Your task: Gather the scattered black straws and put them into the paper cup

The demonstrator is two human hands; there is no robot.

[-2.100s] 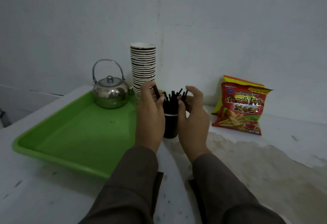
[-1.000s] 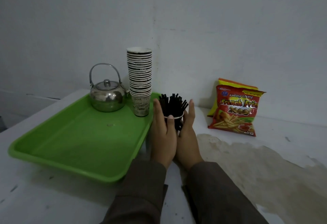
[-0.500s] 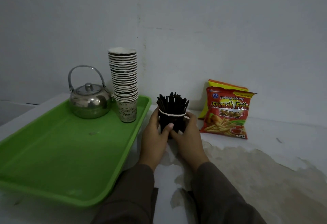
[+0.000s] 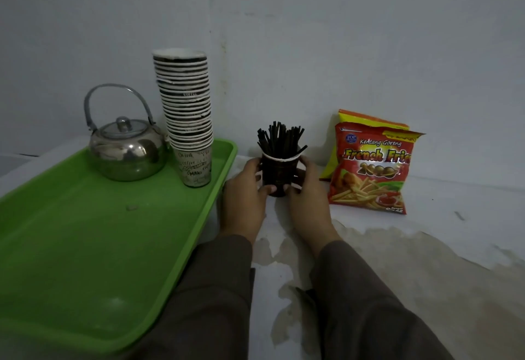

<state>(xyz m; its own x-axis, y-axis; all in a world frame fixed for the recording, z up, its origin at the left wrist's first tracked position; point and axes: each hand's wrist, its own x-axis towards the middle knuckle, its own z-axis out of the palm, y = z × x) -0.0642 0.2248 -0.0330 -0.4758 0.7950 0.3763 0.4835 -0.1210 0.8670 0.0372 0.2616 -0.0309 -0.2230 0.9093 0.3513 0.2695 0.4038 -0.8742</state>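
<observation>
Head view: one wide look down over both forearms onto a stained white counter (image 4: 426, 260) set against a pale wall
Paper cup: a dark paper cup (image 4: 279, 173) with a pale rim stands upright on the counter, just right of the green tray's edge and left of the snack bags
Black straws: the black straws (image 4: 279, 139) stand bunched inside the cup, their tops fanning out above the rim; no loose straw shows on the counter or tray
Left hand: the left hand (image 4: 245, 192) wraps the cup's left side, thumb tip across its lower front
Right hand: the right hand (image 4: 308, 194) curls round the right side, thumb meeting the cup low down beside the other thumb
Why held so: a two-sided clasp low on the cup likely steadies a light, top-heavy load so it does not tip
Task stage: judged as good as done, only letting go left
Green tray: the green tray (image 4: 85, 246) carries a steel kettle (image 4: 126, 155) and a tall stack of paper cups (image 4: 187, 115) at its far end
Snack bags: two French fries snack bags (image 4: 372, 166) lean on the wall, just beside the right hand
</observation>
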